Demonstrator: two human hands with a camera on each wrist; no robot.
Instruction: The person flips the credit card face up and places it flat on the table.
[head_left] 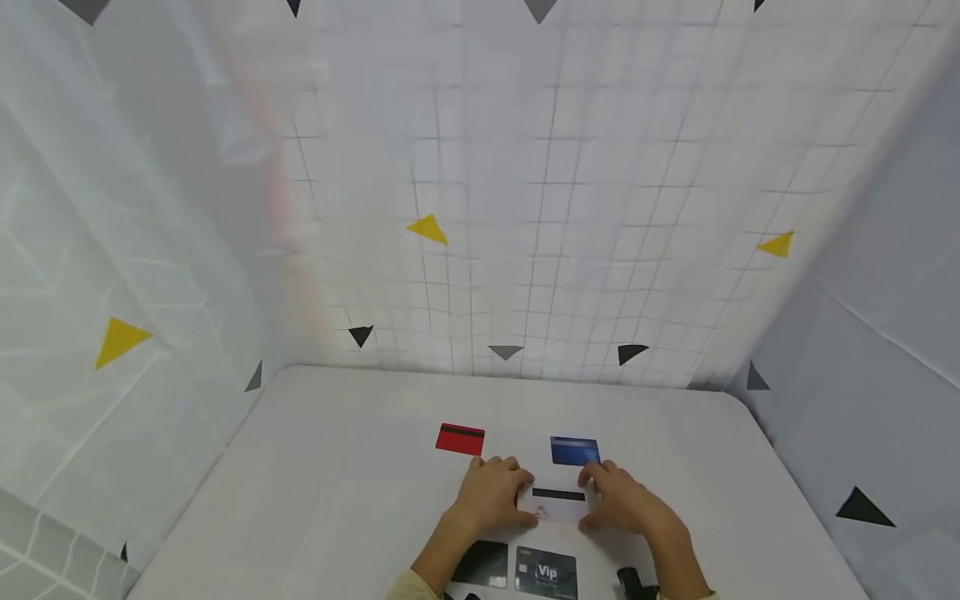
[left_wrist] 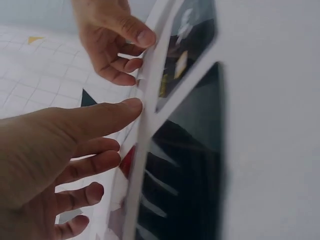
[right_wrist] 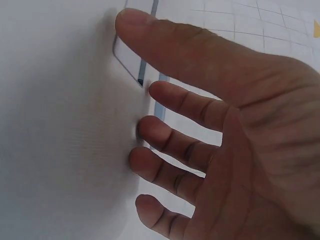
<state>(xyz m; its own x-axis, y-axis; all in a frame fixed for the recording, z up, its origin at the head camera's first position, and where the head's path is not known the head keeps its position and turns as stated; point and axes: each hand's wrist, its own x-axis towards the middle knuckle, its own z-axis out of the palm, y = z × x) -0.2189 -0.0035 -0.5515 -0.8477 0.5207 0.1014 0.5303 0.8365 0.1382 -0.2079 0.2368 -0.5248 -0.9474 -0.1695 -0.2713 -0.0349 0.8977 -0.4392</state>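
Observation:
A white card [head_left: 558, 506] with a black stripe lies flat on the table between both hands. At its left end is my left hand [head_left: 489, 497], thumb and index fingertip spread apart near the corners. Opposite, my right hand [head_left: 626, 502] reaches the right end with thumb and fingers also apart. The right wrist view shows the thumb over the edge of the white card [right_wrist: 129, 60]; the other fingers are loosely bent, with nothing between them and the thumb. In the left wrist view the left hand [left_wrist: 55, 155] looks relaxed. Whether fingertips touch the card is unclear.
Behind the hands lie a red card [head_left: 460, 442] and a blue card [head_left: 575, 451]. Nearer me are a plain dark card [head_left: 486, 567], partly behind the left wrist, and a dark Vip card [head_left: 546, 573]. White sheeting surrounds the white table [head_left: 337, 467].

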